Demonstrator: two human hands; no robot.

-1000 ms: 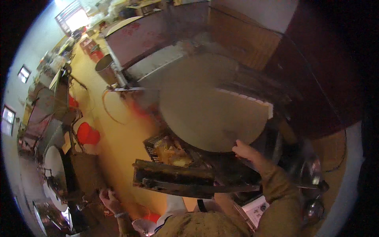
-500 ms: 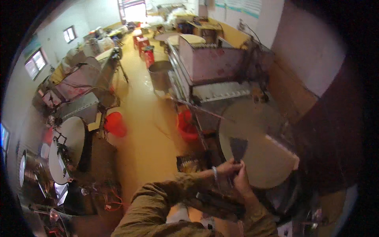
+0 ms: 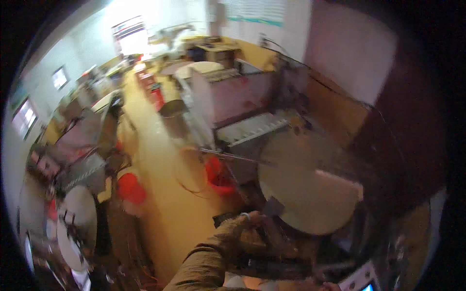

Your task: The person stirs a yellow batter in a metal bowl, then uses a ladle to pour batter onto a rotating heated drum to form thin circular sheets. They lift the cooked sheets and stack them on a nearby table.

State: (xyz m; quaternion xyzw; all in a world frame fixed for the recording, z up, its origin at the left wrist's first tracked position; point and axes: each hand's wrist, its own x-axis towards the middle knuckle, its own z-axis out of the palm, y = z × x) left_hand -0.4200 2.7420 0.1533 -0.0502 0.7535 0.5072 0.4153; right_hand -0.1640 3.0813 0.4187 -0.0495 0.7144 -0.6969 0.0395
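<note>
My left hand (image 3: 258, 219), with a pale band at the wrist, is closed on a scraper. Its dark, wide blade (image 3: 274, 207) lies over the near left edge of a large round plate (image 3: 308, 194). Only a small, smeared part of my right hand (image 3: 332, 287) shows at the lower edge, its fingers hidden. Beside it is a pale control box (image 3: 358, 279) with a lit screen; whether they touch I cannot tell. A pale straight bar (image 3: 340, 180) sits across the right part of the plate.
A thin rod (image 3: 233, 154) reaches toward the plate from the left. Red buckets (image 3: 218, 177) stand by the yellow aisle floor (image 3: 162, 213). Beyond the plate is a pink-sided machine (image 3: 240, 99). More round plates (image 3: 80, 211) are at the left.
My right hand has left the scraper and moved down to the control box. My left hand has drawn the scraper left and nearer. The view has turned right.
</note>
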